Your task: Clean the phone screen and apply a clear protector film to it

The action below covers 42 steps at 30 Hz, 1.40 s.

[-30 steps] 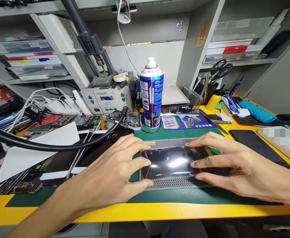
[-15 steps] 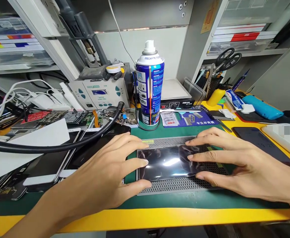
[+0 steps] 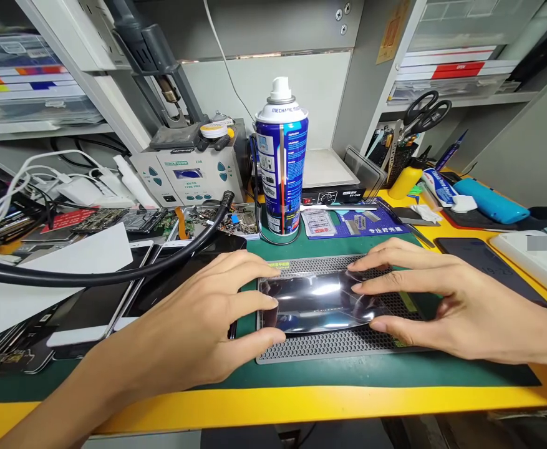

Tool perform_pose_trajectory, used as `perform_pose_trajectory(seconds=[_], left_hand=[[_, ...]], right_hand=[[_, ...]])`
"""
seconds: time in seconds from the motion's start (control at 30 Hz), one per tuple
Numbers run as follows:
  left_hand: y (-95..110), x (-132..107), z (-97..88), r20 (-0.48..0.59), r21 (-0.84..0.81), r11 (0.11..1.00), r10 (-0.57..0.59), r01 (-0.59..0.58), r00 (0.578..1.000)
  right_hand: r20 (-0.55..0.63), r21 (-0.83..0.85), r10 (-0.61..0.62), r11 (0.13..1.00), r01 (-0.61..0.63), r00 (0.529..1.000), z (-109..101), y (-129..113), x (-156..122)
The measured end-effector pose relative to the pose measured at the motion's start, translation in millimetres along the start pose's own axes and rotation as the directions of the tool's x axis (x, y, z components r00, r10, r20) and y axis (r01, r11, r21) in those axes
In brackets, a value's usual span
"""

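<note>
A glossy black phone screen with creased clear film at its right end lies over a grey perforated mat. My left hand grips its left end, thumb at the near edge, index fingertip on the face and the other fingers toward the far side. At the right end, my right hand holds it in the same way, thumb near and fingers on the top and far edge. The near edge looks slightly bowed toward the right. What lies under the screen is hidden.
A blue spray can stands just behind the mat. Black hose curves across phones and circuit boards on the left. A rework station sits behind. To the right lie a dark phone and a white box.
The screen has tilted or flexed a little; its bright reflections have shifted and its near edge looks more curved. Both hands keep their places at its ends.
</note>
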<state>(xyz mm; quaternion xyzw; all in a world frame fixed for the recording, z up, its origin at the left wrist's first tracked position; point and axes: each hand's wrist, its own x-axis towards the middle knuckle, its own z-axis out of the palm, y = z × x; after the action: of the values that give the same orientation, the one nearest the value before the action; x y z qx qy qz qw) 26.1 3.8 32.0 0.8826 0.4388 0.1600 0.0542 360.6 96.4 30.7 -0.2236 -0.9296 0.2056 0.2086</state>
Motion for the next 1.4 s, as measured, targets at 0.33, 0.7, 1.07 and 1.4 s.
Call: perform_pose_trajectory(seconds=[0.33, 0.7, 1.07, 1.4], left_hand=[[-0.9, 5.6, -6.0, 0.033, -0.136, 0.986, -0.094, 0.098, 0.995], [6.1, 3.3, 5.2, -0.193, -0.019, 0.997, 0.073, -0.078, 0.978], [5.0, -3.7, 14.4, -0.103, -0.028, 0.999, 0.013, -0.016, 0.995], [2.2, -2.1, 17.2, -0.010, -0.034, 0.999, -0.024, 0.024, 1.000]], right_hand=[[0.008, 0.027, 0.144, 0.989, -0.144, 0.990, -5.3, -5.3, 6.6], [-0.041, -0.161, -0.077, 0.984, 0.069, 0.996, 1.2, -3.0, -2.8], [-0.041, -0.189, -0.098, 0.978, 0.088, 0.994, 12.3, 6.3, -8.0], [-0.046, -0.228, -0.129, 0.967, 0.115, 0.991, 17.8, 11.5, -12.7]])
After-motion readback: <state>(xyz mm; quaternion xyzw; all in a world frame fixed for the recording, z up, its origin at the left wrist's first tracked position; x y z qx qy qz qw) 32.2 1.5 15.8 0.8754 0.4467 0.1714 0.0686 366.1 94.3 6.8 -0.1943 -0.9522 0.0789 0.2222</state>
